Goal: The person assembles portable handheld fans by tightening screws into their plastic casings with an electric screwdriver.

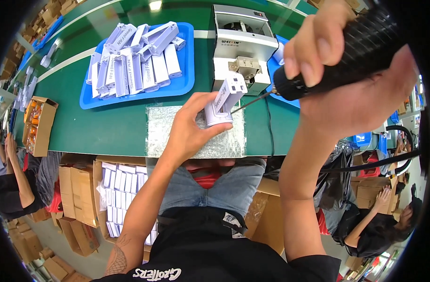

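My left hand grips the round base of a white plastic fan housing, a slim upright frame. It is held over a clear plastic-covered pad near the bench's front edge. Raised at the right, my right hand is wrapped round a black electric screwdriver. Its long thin bit slants down to the left, with the tip at the housing's base. Whether a screw sits under the tip cannot be seen. Behind the housing stands a grey-and-black screw feeder with a metal outlet at its front.
A blue tray heaped with similar white housings lies at the back left. Another blue tray is partly behind the screwdriver. A black cable crosses the green bench. Boxes of orange parts and white pieces stand left; co-workers sit both sides.
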Available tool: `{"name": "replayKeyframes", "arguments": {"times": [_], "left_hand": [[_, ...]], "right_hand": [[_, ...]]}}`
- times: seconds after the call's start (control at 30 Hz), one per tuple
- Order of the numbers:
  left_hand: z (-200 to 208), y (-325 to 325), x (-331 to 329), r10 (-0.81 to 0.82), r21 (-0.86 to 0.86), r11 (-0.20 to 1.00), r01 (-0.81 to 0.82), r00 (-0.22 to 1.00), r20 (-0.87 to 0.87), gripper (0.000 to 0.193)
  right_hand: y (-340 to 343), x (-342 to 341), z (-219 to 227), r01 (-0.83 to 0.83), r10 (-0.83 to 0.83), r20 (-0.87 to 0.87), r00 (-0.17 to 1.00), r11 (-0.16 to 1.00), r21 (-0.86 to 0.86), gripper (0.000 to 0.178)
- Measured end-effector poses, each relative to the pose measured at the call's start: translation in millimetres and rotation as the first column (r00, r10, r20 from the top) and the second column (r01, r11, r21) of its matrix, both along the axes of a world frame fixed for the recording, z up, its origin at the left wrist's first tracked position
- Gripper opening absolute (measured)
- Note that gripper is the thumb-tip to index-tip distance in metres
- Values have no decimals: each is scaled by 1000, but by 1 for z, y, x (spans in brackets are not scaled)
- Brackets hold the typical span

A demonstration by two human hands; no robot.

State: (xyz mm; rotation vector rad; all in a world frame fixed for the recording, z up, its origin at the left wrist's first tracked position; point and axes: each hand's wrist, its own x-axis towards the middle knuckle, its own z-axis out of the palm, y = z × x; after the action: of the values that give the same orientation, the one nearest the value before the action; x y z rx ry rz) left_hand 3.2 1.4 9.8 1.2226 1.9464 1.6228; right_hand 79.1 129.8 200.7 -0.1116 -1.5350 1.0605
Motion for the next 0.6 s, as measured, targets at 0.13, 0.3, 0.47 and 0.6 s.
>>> {"name": "replayKeyframes", "arguments": {"times": [0.13, 0.3, 0.47, 0.6], "left_hand": [[-1, 0, -1, -23, 10, 1000, 23, 1000, 21, 63], [0, 1, 0, -17, 24, 1000, 17, 1000, 12, 62], [-1, 1, 0, -25, 17, 1000, 25, 1000, 12, 62], [0, -1, -1, -12, 0, 1000, 12, 1000, 14, 62]], "right_hand": [[-8, 1, -10, -1, 2, 17, 1000, 999, -40, 72], [-7, -2, -24, -13, 16, 35, 999, 997, -78, 74], [11, -6, -29, -448, 413, -206, 887, 876, -176, 71], [10, -10, -33, -353, 326, -148, 934, 903, -244, 70]]}}
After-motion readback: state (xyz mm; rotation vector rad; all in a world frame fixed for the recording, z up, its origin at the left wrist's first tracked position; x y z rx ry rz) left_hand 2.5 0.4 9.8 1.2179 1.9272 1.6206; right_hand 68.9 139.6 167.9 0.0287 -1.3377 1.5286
